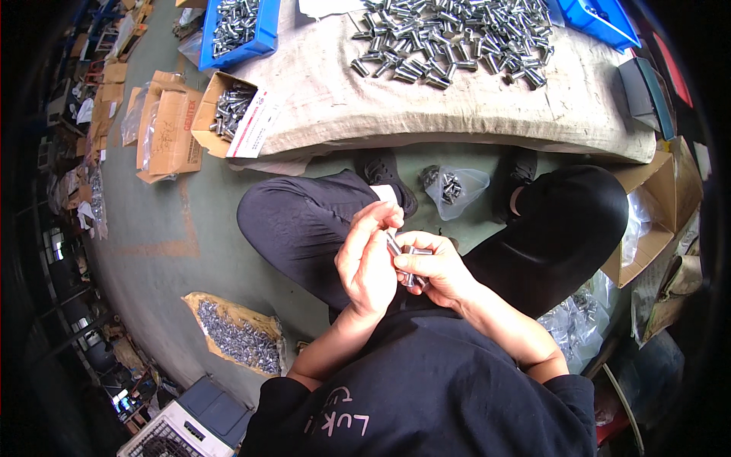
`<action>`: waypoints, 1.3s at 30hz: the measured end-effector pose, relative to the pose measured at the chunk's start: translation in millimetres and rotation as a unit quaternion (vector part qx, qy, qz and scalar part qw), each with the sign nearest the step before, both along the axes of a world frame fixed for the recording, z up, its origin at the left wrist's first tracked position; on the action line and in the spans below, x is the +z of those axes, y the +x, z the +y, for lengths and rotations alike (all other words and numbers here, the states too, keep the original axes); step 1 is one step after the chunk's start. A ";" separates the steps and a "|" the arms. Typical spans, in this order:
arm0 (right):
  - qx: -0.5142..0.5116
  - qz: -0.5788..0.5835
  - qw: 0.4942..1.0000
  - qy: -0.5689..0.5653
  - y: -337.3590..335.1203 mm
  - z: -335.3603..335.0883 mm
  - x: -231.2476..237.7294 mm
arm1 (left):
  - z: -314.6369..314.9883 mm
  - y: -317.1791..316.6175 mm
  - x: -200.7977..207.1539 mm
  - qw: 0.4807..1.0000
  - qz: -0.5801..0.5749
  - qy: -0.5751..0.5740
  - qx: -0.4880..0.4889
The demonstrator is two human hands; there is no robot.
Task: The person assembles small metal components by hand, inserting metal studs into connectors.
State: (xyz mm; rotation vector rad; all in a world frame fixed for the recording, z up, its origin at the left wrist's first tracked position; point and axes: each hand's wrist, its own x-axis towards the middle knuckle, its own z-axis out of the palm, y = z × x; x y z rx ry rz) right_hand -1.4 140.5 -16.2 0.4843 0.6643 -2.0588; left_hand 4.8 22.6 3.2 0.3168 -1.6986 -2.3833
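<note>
My hands meet over my lap. My left hand (364, 263) has its fingers curled, with a shiny metal pin (393, 243) at its fingertips. My right hand (440, 268) is closed around several headed metal pins (412, 279), its thumb pressing on them; the palm side is partly hidden. Beyond my knees, a loose pile of similar pins (457, 42) lies on the cloth-covered table (449, 114). On the floor between my feet sits a clear plastic bag (466, 186) holding more metal parts.
At the table's left stand a blue bin (272, 23) and an open carton (204, 122) of pins, with another cardboard box (173, 133) beside them. A second blue bin (609, 29) is far right. Small parts fill a yellowish sack (199, 305) on the left floor; a carton (664, 198) stands right.
</note>
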 end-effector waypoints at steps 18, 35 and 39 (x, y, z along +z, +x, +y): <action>-0.141 0.116 0.975 0.123 -1.7 5.3 8.0 | 1.3 -6.2 7.9 0.987 -0.075 0.134 -0.043; -0.176 0.156 0.962 0.137 -2.3 11.1 10.1 | -13.2 1.1 1.1 0.989 -0.094 -0.026 -0.113; -0.172 0.178 0.957 0.153 -1.6 11.5 8.2 | -15.2 1.8 -1.2 0.989 -0.081 -0.003 -0.120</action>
